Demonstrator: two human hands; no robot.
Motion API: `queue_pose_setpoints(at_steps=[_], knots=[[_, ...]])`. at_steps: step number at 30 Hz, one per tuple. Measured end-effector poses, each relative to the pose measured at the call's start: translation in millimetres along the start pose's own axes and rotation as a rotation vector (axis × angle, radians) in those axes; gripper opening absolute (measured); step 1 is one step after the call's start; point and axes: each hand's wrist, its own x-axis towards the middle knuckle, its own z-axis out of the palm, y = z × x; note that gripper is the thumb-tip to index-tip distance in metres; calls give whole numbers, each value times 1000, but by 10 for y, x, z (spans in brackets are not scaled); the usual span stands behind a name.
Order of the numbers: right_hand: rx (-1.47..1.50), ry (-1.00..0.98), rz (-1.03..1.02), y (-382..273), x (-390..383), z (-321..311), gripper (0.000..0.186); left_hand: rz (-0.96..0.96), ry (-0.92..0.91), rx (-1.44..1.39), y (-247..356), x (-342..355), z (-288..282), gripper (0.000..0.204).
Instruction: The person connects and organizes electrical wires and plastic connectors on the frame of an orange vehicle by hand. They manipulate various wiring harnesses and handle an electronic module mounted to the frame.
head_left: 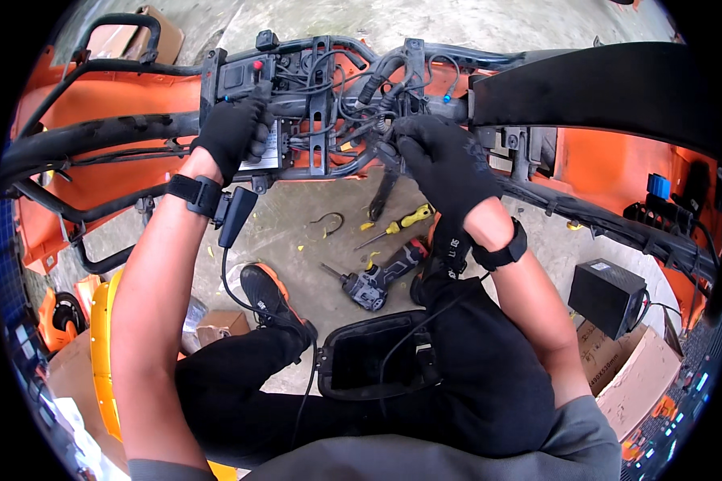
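Note:
Both hands wear black gloves and work over a black tubular vehicle frame (148, 127) with orange body panels. My left hand (234, 132) lies across the central tube, beside a black battery-like box (237, 76) with a red cap (257, 66). Its fingers are bent and closed; whatever they hold is hidden. Below them shows a silver labelled box (266, 148). My right hand (445, 160) is closed at the wiring harness (381, 108), its fingertips pressed together on cables next to a ribbed sleeve. The exact wire is hard to make out.
On the floor lie a cordless power tool (369, 287), a yellow-handled screwdriver (397, 227) and a black tray-like cover (377, 321) between my legs. A black box (608, 297) sits by an open carton (630, 361) at right. A long black panel (594, 96) covers the frame's right side.

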Motion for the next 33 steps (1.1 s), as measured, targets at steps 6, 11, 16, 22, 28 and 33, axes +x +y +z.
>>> queue_pose_setpoints(at_steps=[6,11,16,22,28,33], knots=[[-73,5,145,-198,113,63,21,-61,-550,-455,-98,-53,-25,55],[-32,14,105,-134,172,79,23,290,-299,-7,-51,-446,312,48],[438,-200,235,-153,295,13,18,896,-136,662,-183,-678,629,26],[867,-304,277,-430,583,-13,13,788,-26,704,-230,-631,871,31],[608,-175,58,-333,648,94,15,659,-163,504,-166,-423,785,15],[346,-169,111,-133,462,92,12,579,-263,430,-209,-283,670,25]])
